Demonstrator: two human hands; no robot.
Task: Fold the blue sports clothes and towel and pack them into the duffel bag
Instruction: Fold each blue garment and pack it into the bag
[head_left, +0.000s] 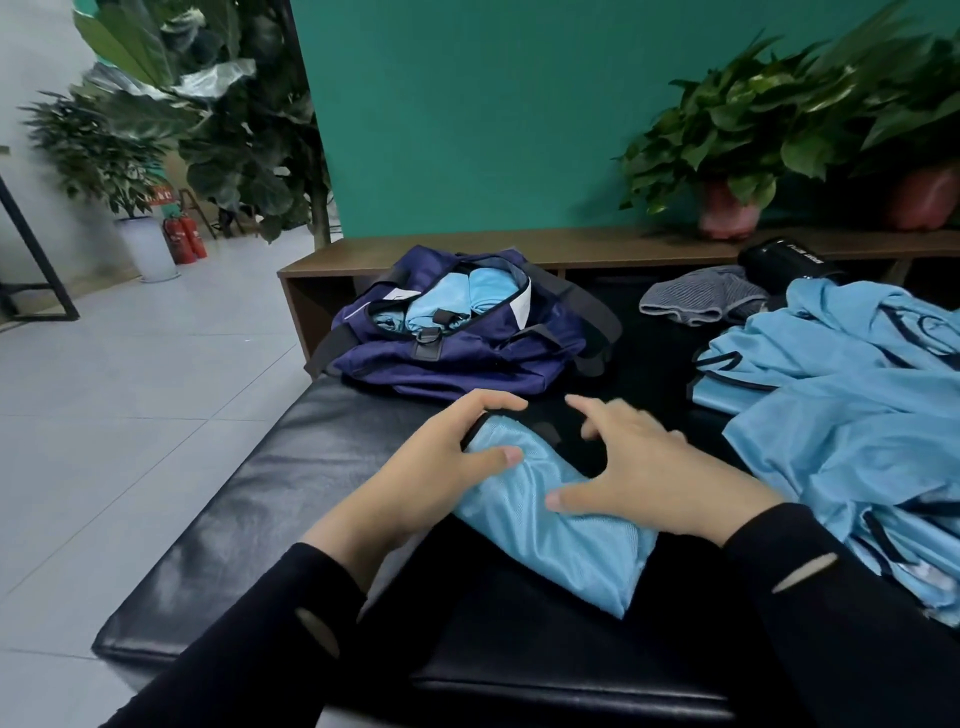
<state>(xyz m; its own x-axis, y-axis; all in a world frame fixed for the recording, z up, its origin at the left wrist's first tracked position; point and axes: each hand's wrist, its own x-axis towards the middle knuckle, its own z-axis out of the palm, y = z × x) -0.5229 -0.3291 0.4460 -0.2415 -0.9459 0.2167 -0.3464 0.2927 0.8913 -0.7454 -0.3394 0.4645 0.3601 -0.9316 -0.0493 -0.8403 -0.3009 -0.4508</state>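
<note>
Two hands are working a folded light-blue garment (545, 514) low in the middle of the frame, on the black padded worktop (249, 499). The left hand (441, 457) is curling over the piece's upper-left end, fingers hooked around its dark-trimmed edge and thumb lying on the cloth, so it is gripping the fabric. The right hand (639, 467) is pressing its thumb and palm on the middle of the piece while its fingers are spreading loosely above the worktop, holding nothing. The garment's long axis is running diagonally from upper left to lower right, its far end pointing toward the navy duffel bag (457, 338), which is sitting unzipped just above the hands with pale blue rolls (457, 296) already showing inside. Since the left hand is nearer the bag, lifting up and slightly left looks like the coming move. More blue clothes (852, 415) are lying unfolded at the right edge.
</note>
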